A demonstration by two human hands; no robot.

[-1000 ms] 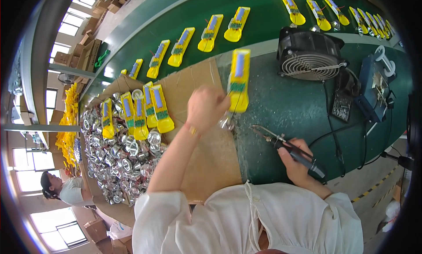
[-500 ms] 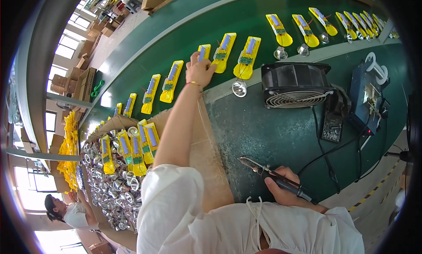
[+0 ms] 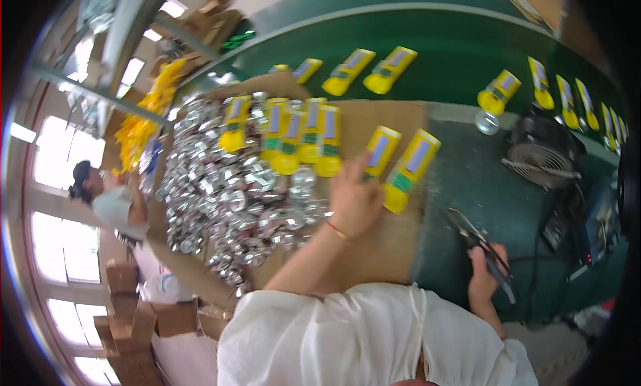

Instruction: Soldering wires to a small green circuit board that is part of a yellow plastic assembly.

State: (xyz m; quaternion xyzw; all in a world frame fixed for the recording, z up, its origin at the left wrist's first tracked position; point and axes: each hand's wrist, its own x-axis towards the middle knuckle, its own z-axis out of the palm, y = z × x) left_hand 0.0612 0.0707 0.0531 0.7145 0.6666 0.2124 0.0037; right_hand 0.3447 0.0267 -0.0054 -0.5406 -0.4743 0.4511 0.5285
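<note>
Two yellow shells [image 3: 411, 171] at left hand [image 3: 357, 200], grip unclear; likely light, stiff, circuit boards [image 3: 402, 182] fragile: best held by rims [image 3: 395, 201]. Right hand [image 3: 487, 274] clasps soldering iron [image 3: 497, 269].

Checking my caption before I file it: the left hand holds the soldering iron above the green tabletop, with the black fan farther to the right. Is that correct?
Not quite: the head view shows the soldering iron in the right hand, not the left hand. It is above the green tabletop, with the black fan farther to the right.
</note>
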